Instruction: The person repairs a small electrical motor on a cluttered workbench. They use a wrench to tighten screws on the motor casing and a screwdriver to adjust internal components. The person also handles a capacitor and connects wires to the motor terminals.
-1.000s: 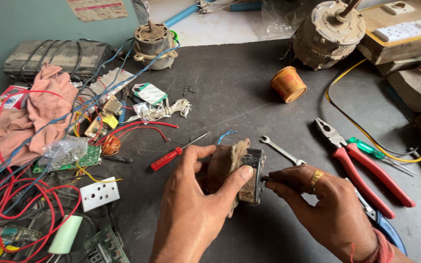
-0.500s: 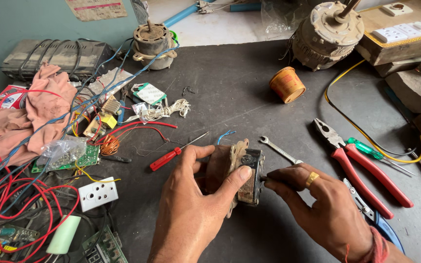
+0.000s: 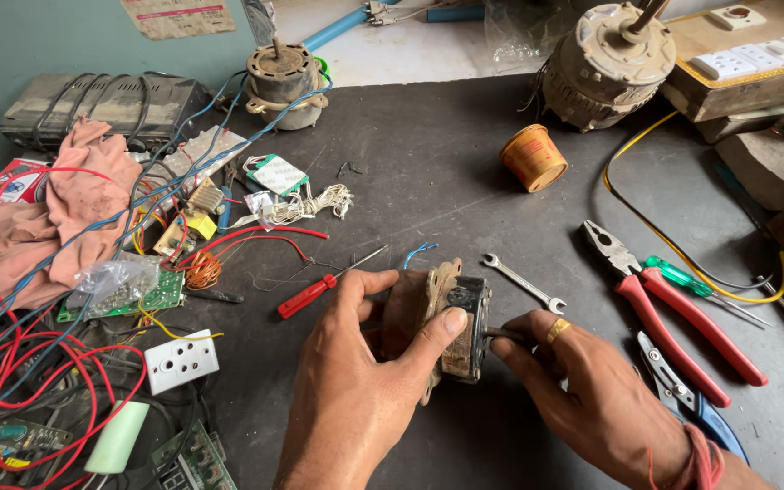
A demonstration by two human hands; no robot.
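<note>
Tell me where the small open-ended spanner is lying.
In the head view the spanner lies flat on the dark table, just beyond the right hand, between the red-handled pliers and the red screwdriver.

Dark bench [image 3: 428, 154] — pliers [image 3: 673, 308], spanner [image 3: 524, 283], wires [image 3: 38, 363]

even soft daylight, faint shadows, sharp focus, slight wide-angle stretch at edges
</note>
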